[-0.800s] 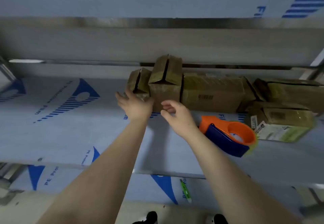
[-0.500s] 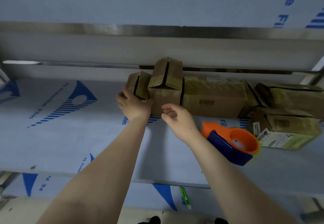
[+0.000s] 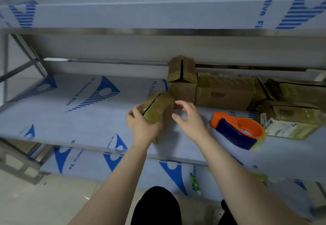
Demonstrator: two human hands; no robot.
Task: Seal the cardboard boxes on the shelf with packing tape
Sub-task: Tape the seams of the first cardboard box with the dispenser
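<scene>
The left hand grips the small cardboard box, fingers curled round its near left corner. It holds the box tilted over the front of the shelf, so the dark open seam across its top faces the person, probably to put that seam where tape can be laid. The right hand hangs just beside the box at its 3 o'clock, fingers spread and loosely curved, holding nothing, seemingly ready to steady the far side. The orange-and-blue tape dispenser lies untouched on its side at 3 o'clock from that hand, close enough to reach. At the held box's 1 o'clock stands an upright box with a split top seam, touching a long barcoded box on its right. Counted: two hands, one dispenser, three distinct boxes, and at least two more blurred boxes toward 3 o'clock.
</scene>
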